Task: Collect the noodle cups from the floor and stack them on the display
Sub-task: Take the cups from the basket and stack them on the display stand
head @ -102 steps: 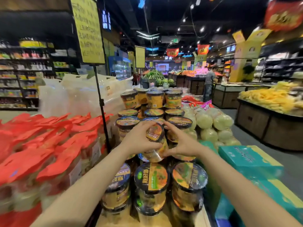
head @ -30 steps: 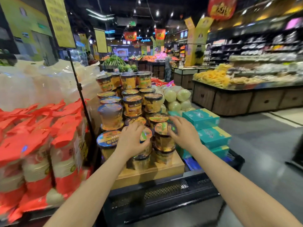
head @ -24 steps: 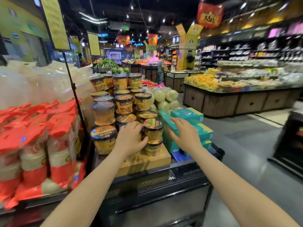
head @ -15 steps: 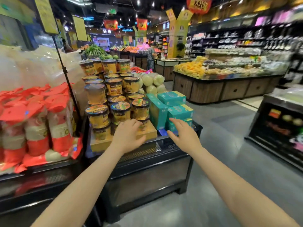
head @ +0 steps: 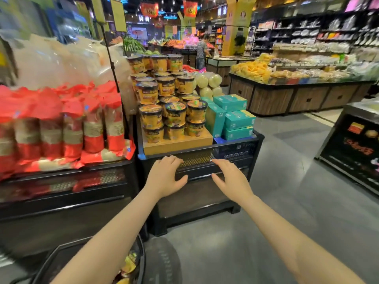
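Your left hand [head: 165,177] and right hand [head: 231,178] hung spread and empty before the black display [head: 235,152]; the noodle cups [head: 174,115] stood stacked on its wooden platform [head: 176,143].

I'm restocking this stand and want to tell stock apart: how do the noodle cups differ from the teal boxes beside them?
The noodle cups are round and yellow with dark lids; the teal boxes are flat-sided and rectangular. The cups rise in many tiers on a wooden block; the boxes form a short pile to their right. Both sit on the same black display stand.
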`<state>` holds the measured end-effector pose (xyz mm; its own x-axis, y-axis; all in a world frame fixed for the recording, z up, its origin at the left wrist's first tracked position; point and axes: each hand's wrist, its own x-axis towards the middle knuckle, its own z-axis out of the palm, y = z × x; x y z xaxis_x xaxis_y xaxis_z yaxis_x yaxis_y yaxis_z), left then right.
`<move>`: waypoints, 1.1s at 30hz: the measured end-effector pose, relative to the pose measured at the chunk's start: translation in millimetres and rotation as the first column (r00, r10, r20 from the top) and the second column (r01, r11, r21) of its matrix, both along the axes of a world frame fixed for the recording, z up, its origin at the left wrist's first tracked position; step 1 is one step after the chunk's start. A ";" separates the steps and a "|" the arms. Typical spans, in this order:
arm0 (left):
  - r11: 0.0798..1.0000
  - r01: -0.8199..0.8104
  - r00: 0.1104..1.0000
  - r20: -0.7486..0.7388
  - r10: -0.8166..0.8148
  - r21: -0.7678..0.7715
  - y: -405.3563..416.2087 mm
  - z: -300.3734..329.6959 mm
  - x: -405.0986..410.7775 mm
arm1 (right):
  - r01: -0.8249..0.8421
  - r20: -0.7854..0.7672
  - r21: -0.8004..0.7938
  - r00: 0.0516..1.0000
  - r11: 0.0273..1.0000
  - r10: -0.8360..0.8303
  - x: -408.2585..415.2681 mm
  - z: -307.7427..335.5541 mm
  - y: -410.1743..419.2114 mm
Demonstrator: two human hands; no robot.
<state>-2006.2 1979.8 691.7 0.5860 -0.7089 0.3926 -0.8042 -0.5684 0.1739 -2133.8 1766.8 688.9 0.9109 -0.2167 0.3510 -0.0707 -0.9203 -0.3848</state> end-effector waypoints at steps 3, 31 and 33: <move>1.000 -0.020 1.000 -0.009 0.020 0.023 60.5 -13.6 -10.3 | -0.028 -0.010 0.004 1.000 1.000 0.028 -4.8 -17.0 48.6; 0.885 -0.338 0.787 -0.418 0.453 0.322 463.5 -223.3 67.6 | -0.090 -0.524 0.325 0.811 0.941 0.259 134.4 -253.4 389.9; 0.880 -0.349 0.755 -0.458 0.468 0.324 461.1 -251.4 91.5 | -0.026 -0.561 0.358 0.793 0.933 0.237 151.9 -276.1 388.5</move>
<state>-1914.7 2440.9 440.3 0.9077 -0.3824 -0.1730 -0.3128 -0.8912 0.3286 -1981.9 2155.3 412.9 0.9415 -0.0807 -0.3271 -0.2667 -0.7718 -0.5772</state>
